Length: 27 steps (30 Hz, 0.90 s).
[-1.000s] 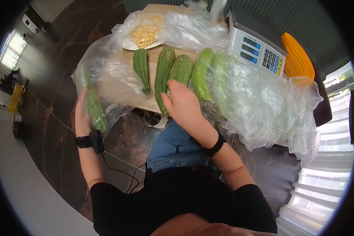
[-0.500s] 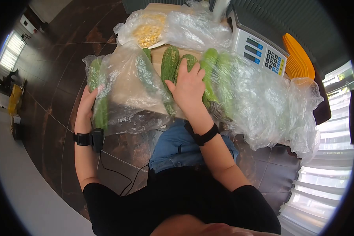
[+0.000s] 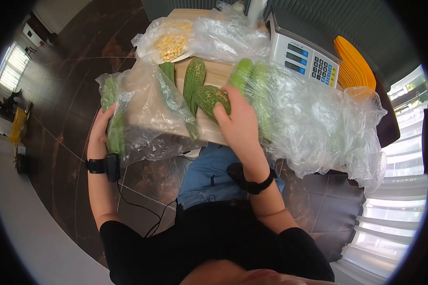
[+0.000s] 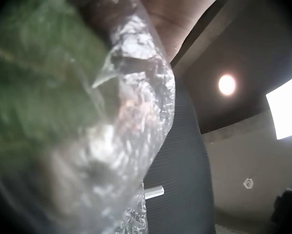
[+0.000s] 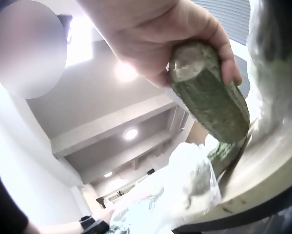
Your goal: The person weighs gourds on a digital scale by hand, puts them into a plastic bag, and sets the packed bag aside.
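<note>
My left hand (image 3: 100, 126) holds a clear plastic bag (image 3: 145, 102) at its left side, with a green luffa (image 3: 116, 135) inside. The left wrist view shows this bagged luffa (image 4: 43, 83) blurred and very close. My right hand (image 3: 241, 118) grips one end of a thick, mottled luffa (image 3: 210, 100), thumb and fingers on opposite sides. In the right wrist view, that luffa (image 5: 209, 100) hangs tilted from the hand, its blunt end showing. Another luffa (image 3: 194, 78) lies just left of it. A thinner luffa (image 3: 167, 70) lies partly under the bag.
Light green gourds (image 3: 242, 73) lie right of my right hand, partly under crumpled plastic (image 3: 309, 128). A digital scale (image 3: 302, 59) and yellow trays (image 3: 354, 66) stand at the back right. Bagged yellow kernels (image 3: 171, 42) sit at the back left. The wooden table's (image 3: 211, 135) front edge is near my legs.
The left hand's bag has spread rightward over the table, covering part of the thinner luffa. My right hand has gone from touching the mottled luffa to gripping it, and the luffa has turned.
</note>
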Tool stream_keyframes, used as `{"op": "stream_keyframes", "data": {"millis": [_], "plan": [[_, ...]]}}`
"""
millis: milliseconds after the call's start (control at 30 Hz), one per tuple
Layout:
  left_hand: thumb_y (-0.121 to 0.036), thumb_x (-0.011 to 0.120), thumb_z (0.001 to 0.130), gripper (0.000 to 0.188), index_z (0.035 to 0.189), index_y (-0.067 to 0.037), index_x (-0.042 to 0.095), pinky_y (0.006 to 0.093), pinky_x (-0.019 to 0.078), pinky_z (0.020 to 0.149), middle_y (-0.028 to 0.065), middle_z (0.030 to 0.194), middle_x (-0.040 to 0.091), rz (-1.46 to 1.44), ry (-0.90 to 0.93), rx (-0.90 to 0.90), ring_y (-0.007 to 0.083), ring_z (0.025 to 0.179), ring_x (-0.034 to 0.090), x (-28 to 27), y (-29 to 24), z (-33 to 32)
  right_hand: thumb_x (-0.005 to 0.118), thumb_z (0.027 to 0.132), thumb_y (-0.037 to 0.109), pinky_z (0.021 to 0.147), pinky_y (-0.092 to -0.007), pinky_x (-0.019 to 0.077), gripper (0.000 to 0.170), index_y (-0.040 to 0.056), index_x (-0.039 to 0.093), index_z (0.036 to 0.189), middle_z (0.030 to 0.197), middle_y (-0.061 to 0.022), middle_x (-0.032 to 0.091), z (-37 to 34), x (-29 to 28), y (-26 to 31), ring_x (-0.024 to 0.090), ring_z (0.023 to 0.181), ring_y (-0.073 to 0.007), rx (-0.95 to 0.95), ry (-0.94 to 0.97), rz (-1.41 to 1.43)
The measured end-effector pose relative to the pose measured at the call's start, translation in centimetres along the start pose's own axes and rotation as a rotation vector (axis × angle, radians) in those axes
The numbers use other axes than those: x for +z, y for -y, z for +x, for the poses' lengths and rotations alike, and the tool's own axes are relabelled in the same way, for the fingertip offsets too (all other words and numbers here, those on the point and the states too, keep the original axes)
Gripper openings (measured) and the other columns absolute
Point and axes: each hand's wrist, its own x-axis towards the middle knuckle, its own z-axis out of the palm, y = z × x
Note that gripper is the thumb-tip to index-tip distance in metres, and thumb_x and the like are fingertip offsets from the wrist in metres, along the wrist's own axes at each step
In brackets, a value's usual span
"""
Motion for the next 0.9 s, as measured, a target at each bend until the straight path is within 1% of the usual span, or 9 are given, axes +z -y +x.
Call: {"op": "stream_keyframes", "data": {"millis": [100, 233, 333, 433, 500, 600, 667, 733, 900], "plan": [[-0.025, 0.060, 0.087, 0.044, 0.121, 0.001, 0.050, 0.0287, 0.0499, 0.072, 0.0083, 0.106, 0.061, -0.013, 0.022, -0.004, 0.0151, 0.088, 0.060, -0.3, 0.4, 0.5, 0.053, 0.085, 0.014, 0.069, -0.0381, 0.0473, 0.035, 0.0027, 0.051, 0.117, 0.097, -0.0150, 0.062, -1.2, -3.0, -0.9, 0.060, 0.088, -0.0239, -0.063, 0.004, 0.319], [-0.024, 0.061, 0.087, 0.044, 0.122, 0.001, 0.050, 0.0287, 0.0505, 0.072, 0.0089, 0.106, 0.061, 0.039, 0.046, 0.033, 0.0158, 0.088, 0.061, -0.2, 0.5, 0.8, 0.056, 0.088, 0.021, 0.091, -0.0347, 0.0457, 0.047, 0.0086, 0.043, 0.132, 0.119, -0.0119, 0.055, -2.9, -10.3, -4.7, 0.055, 0.109, -0.0251, 0.282, 0.252, 1.255], [-0.023, 0.061, 0.087, 0.044, 0.122, 0.000, 0.050, 0.0292, 0.0509, 0.072, 0.0092, 0.107, 0.061, -0.034, 0.066, -0.020, 0.0164, 0.090, 0.061, 0.1, 0.5, 1.1, 0.056, 0.088, 0.030, 0.097, -0.0460, 0.0422, 0.065, 0.0053, 0.028, 0.140, 0.138, -0.0234, 0.034, -4.8, -16.8, -8.2, 0.040, 0.126, -0.0330, 0.161, 0.229, 1.650], [-0.022, 0.061, 0.087, 0.044, 0.123, 0.000, 0.049, 0.0297, 0.0512, 0.073, 0.0093, 0.108, 0.061, -0.129, 0.068, -0.041, 0.0171, 0.091, 0.061, 1.2, 0.1, 1.0, 0.053, 0.089, 0.033, 0.096, -0.0572, 0.0402, 0.074, 0.0005, 0.015, 0.143, 0.145, -0.0313, 0.012, -3.4, -21.8, -4.0, 0.029, 0.132, -0.0407, 0.067, 0.303, 1.776], [-0.021, 0.061, 0.086, 0.044, 0.123, -0.001, 0.049, 0.0304, 0.0515, 0.074, 0.0092, 0.108, 0.061, -0.174, 0.065, -0.055, 0.0176, 0.091, 0.061, 2.4, -0.4, 0.9, 0.052, 0.089, 0.033, 0.097, -0.0557, 0.0411, 0.075, 0.0009, 0.011, 0.144, 0.145, -0.0333, 0.004, -1.6, -24.7, -1.9, 0.027, 0.132, -0.0417, 0.173, 0.304, 1.697], [-0.021, 0.061, 0.086, 0.046, 0.125, -0.002, 0.048, 0.0307, 0.0517, 0.075, 0.0095, 0.110, 0.060, -0.166, 0.110, -0.076, 0.0180, 0.093, 0.061, 2.1, -0.1, 2.0, 0.050, 0.091, 0.021, 0.097, -0.0476, 0.0443, 0.059, -0.0023, 0.025, 0.139, 0.139, -0.0283, 0.030, 4.0, -26.6, -0.6, 0.040, 0.125, -0.0384, 0.200, 0.297, 1.158], [-0.021, 0.061, 0.086, 0.048, 0.127, -0.003, 0.046, 0.0318, 0.0517, 0.076, 0.0097, 0.111, 0.059, -0.127, 0.120, -0.120, 0.0185, 0.095, 0.061, 2.2, -0.2, 2.3, 0.061, 0.086, 0.018, 0.091, -0.0390, 0.0472, 0.056, -0.0030, 0.036, 0.132, 0.124, -0.0202, 0.049, 9.2, -26.0, -1.3, 0.055, 0.109, -0.0267, 0.115, 0.179, 0.761], [-0.021, 0.061, 0.086, 0.048, 0.127, -0.003, 0.045, 0.0321, 0.0517, 0.077, 0.0097, 0.112, 0.059, -0.125, 0.117, -0.125, 0.0185, 0.095, 0.060, 2.8, -0.7, 2.0, 0.066, 0.082, 0.015, 0.087, -0.0372, 0.0486, 0.059, -0.0044, 0.038, 0.130, 0.115, -0.0178, 0.054, 13.1, -24.6, -2.0, 0.056, 0.104, -0.0253, 0.147, -0.005, 0.434], [-0.021, 0.060, 0.086, 0.047, 0.127, -0.004, 0.046, 0.0332, 0.0517, 0.078, 0.0095, 0.112, 0.059, -0.241, 0.079, -0.168, 0.0187, 0.095, 0.060, 2.9, -0.8, 1.6, 0.070, 0.076, 0.014, 0.080, -0.0383, 0.0517, 0.057, -0.0058, 0.041, 0.121, 0.102, -0.0184, 0.059, 25.9, -23.5, -9.7, 0.060, 0.095, -0.0294, 0.290, -0.185, 0.155]]}}
